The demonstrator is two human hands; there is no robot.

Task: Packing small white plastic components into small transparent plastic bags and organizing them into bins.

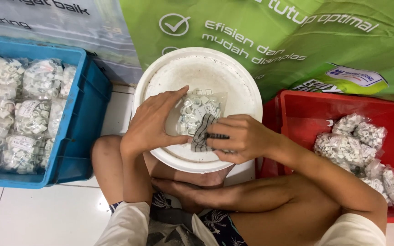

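Here the left hand (153,123) cups the left edge of a clear packet of small white clips (198,115), while the right hand (240,138) pinches a striped cloth (201,134) against its lower right corner. The packet lies between both hands on an upturned white bucket lid (233,82), long axis running away from the person. The right palm hides the cloth's far end and a dark thing beneath the fingers.

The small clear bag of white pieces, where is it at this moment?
In the head view, the small clear bag lies on the white bucket lid at the centre, between the left hand and the right hand, which both touch it.
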